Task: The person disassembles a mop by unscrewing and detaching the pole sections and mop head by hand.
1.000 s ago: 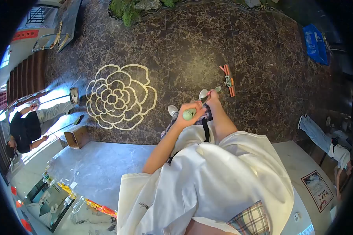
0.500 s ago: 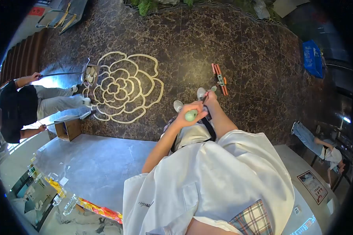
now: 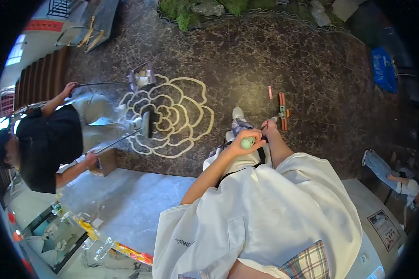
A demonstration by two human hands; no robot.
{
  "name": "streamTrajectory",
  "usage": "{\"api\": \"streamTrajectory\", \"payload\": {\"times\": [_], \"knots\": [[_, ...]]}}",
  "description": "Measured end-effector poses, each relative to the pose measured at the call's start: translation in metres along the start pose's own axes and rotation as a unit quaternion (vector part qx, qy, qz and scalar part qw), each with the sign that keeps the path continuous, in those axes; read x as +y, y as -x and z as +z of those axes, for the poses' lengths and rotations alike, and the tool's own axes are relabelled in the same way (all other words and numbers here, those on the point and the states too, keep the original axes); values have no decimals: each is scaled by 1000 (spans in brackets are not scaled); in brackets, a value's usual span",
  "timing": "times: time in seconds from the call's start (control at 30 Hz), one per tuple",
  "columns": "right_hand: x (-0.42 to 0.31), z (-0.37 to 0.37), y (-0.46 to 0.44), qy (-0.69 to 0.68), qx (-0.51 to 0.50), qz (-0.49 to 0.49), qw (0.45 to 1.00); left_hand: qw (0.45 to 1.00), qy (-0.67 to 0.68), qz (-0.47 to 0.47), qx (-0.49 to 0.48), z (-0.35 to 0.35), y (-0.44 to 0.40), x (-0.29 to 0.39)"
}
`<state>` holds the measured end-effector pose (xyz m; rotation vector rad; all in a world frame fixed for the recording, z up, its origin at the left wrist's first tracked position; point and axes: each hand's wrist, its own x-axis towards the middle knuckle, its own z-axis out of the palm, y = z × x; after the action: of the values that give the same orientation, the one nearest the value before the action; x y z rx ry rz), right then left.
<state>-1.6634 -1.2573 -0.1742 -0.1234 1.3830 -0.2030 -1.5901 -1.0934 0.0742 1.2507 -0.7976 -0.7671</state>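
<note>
The person's left hand [image 3: 247, 141] is curled closed around a pole [image 3: 247, 143], whose rounded, pale green end pokes out at the top of the fist. The right hand [image 3: 269, 128] is also closed on the pole, farther down and nearer the floor [image 3: 246, 51]; its finger positions are too small to make out. The pole is held in front of the person's white shirt [image 3: 265, 204], above the shoes [image 3: 238, 113].

Just beyond the right hand, a set of red-orange bars [image 3: 283, 100] with a metal-looking middle lies on the dark, marbled floor; whether the pole joins it cannot be told. A short pinkish-red strip [image 3: 270, 92] lies near the bars, apart from them.

To the left, a pale flower pattern [image 3: 191, 111] spreads across the floor. A co-worker in a black shirt [image 3: 51, 144] holds a long-handled dustpan [image 3: 136, 80] with pale stuff in it, and a broom [image 3: 146, 124] whose head is over the pattern. A cardboard box [image 3: 106, 163] stands beside the grey tabletop [image 3: 144, 190].
</note>
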Motion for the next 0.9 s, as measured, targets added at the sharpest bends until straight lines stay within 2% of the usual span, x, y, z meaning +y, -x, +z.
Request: {"api": "streamTrajectory", "payload": {"times": [0.1,0.3,0.37,0.43,0.5,0.53,0.77,0.83,0.9], "knots": [[3,19,-6,-3,-4,3,1000,999,-8,-35,8,-19,-15,-4],[-11,56,-27,-21,-14,-11,1000,999,-25,-39,-19,-40,-62,-3],[-18,52,-22,-32,-11,-19,999,998,19,-58,-8,-36,-72,-8],[-26,47,-13,-41,-5,-33,999,998,6,-52,-39,-27,-82,-4],[-32,45,-7,-49,-4,-46,998,995,-64,-7,-78,-19,-88,7],[-32,43,-6,-52,-3,-50,997,995,-51,4,-80,-17,-90,6],[-11,50,-7,-61,6,-67,996,993,-39,-31,-109,-41,-82,7],[2,53,-12,-56,9,-64,996,995,-28,-7,-91,-48,-73,11],[18,54,-14,-37,12,-54,998,997,-36,-30,-64,-55,-53,15]]}}
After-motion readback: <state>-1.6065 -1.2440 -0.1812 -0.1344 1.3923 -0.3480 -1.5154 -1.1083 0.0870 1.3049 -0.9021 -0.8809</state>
